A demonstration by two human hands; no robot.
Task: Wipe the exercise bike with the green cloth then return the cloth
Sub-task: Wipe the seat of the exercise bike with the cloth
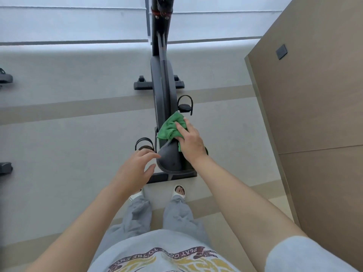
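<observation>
Loosely spread fingers marked the left hand (pixel 135 169), which held nothing and hovered at the left edge of the black padded bike saddle (pixel 170 160), its fingertips just touching or nearly touching the stitched rim; I could not tell which. To its right, the right hand (pixel 189 143) gripped the crumpled green microfibre cloth (pixel 170 126), thumb and forefinger laid over the top and the other fingers curled under a fold, pressing it against the nose of the saddle and the dark grey frame of the upright exercise bike (pixel 165 85).

Risks, as I judged them: the cloth was bunched, so only a small patch met the surface and strips of the frame could be missed. A loose tail hung down beside the saddle's right edge and could snag on the looped black pedal strap (pixel 185 105) near it. Leaning hard on the saddle's front corner might swivel it or unbalance the person, who stood in open white slippers (pixel 179 192) close behind the rear foot bar.

The cloth looked soft, thick, dry, and evenly green, with no visible stains.
</observation>
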